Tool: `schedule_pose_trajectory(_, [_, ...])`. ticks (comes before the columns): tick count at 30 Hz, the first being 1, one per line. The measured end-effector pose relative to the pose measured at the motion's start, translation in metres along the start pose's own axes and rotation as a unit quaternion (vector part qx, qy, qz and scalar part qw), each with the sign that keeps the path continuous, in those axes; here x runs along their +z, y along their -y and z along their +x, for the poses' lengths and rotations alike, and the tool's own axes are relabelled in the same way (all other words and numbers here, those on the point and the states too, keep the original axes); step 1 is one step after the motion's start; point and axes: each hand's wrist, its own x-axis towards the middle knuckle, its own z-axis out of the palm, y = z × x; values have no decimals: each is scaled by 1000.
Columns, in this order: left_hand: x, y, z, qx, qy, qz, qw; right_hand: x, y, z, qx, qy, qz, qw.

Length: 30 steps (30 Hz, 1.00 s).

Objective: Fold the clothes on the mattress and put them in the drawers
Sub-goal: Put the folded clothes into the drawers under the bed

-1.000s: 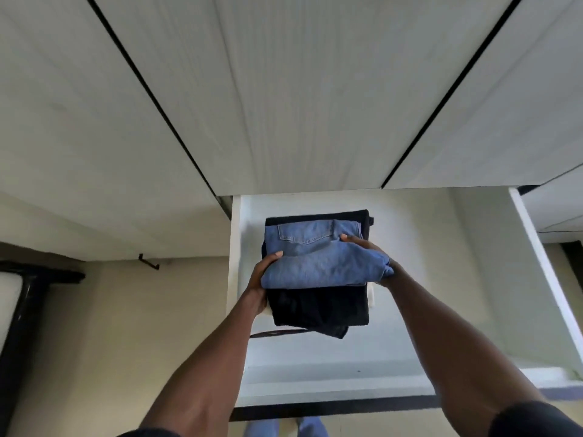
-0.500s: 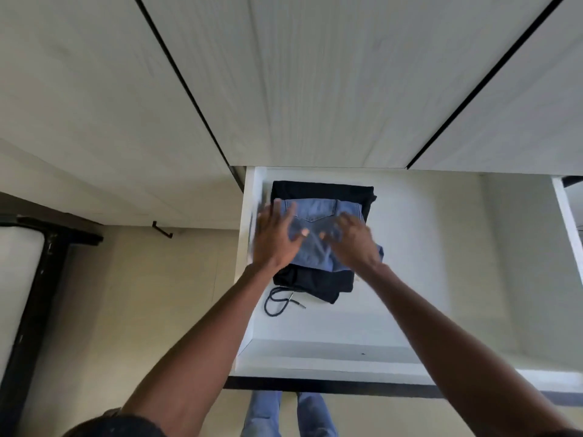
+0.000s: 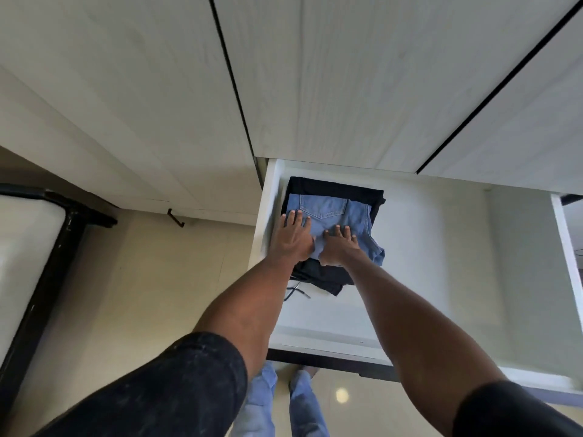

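An open white drawer [image 3: 441,310] sticks out from the wardrobe. In its back left corner lies a folded black garment [image 3: 331,187], and folded light-blue jeans [image 3: 331,209] lie on top, back pocket up. My left hand [image 3: 293,238] presses flat on the jeans' left side, fingers straight. My right hand [image 3: 339,246] presses flat beside it on the middle of the jeans. A black drawstring [image 3: 298,293] trails from the black garment onto the drawer floor.
White wardrobe doors [image 3: 315,74] rise above the drawer. A black bed frame [image 3: 47,247] with a white mattress [image 3: 19,247] stands at the left. Beige floor tiles [image 3: 157,279] lie between. My legs in blue jeans [image 3: 262,402] stand below the drawer front.
The stack came down from my grip into the drawer's back left corner. Both hands let go of its sides and now press flat on top of the jeans.
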Motion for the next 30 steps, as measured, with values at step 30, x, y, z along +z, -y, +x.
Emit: schedule_pose_trajectory(30, [87,61,-223,252,-46,65,964,186,18,-236,106,-180,33,977])
